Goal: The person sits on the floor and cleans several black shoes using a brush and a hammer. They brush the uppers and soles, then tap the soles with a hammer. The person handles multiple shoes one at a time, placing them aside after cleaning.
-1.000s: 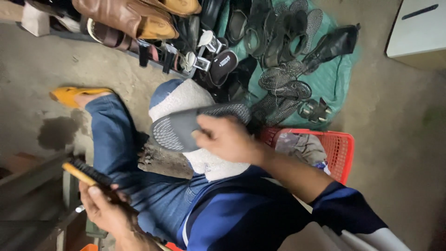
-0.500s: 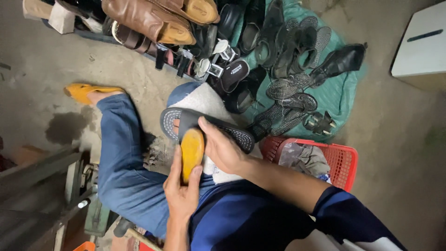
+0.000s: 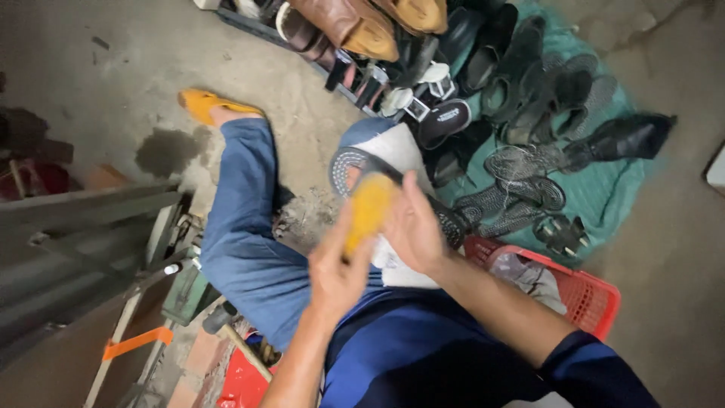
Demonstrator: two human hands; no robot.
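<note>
At the far left a grey metal frame [image 3: 83, 249] and a stained patch of concrete floor [image 3: 162, 151] fill the edge, with an orange slipper [image 3: 202, 104] on the person's outstretched foot just above the blue-jeaned leg [image 3: 242, 227]. Toward the middle, the left hand [image 3: 336, 268] is closed around a yellow-backed shoe brush [image 3: 368, 210], fingers wrapped along its wooden back, the brush laid against a dark slide sandal [image 3: 355, 162]. The sandal rests on a white cloth [image 3: 396, 151] over the knee, its patterned sole end showing beyond the brush. The right hand [image 3: 415, 227] grips the sandal from the other side, just beside the brush. Further right lie dark shoes on a green tarp [image 3: 604, 196] and a red plastic basket [image 3: 589, 295].
</note>
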